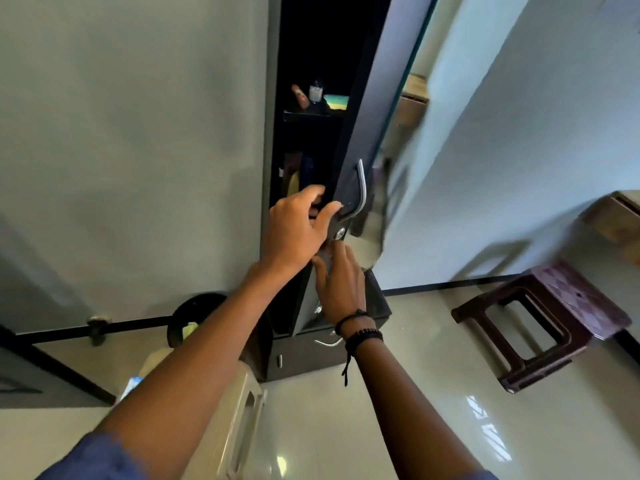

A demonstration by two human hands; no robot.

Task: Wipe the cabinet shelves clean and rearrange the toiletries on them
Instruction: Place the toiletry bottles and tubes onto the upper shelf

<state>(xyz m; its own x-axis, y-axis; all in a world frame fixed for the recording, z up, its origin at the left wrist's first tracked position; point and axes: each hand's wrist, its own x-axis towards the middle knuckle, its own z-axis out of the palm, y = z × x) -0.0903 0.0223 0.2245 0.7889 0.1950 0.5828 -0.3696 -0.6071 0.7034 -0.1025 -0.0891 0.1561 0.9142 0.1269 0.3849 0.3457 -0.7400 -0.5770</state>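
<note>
Black bands (360, 332) circle the right wrist. Ahead, the right grip (341, 285) lies against the edge of the cabinet door (356, 133), below the lock; whether it clasps or merely touches I cannot tell. Just above, the left grip (298, 230) grasps that edge, fingers curled behind it, thumb beside the metal handle (362, 188). The door stands ajar. Deeper in, on a dim shelf (308, 114), sit the toiletries: a tube (300, 95), a small bottle (316, 91) and a colourful box (336, 101).

There are two hands, a left hand (294, 230) and a right hand (341, 285). One cabinet door (367, 116), one stool (540, 323) and three toiletries (316, 91) show.
</note>
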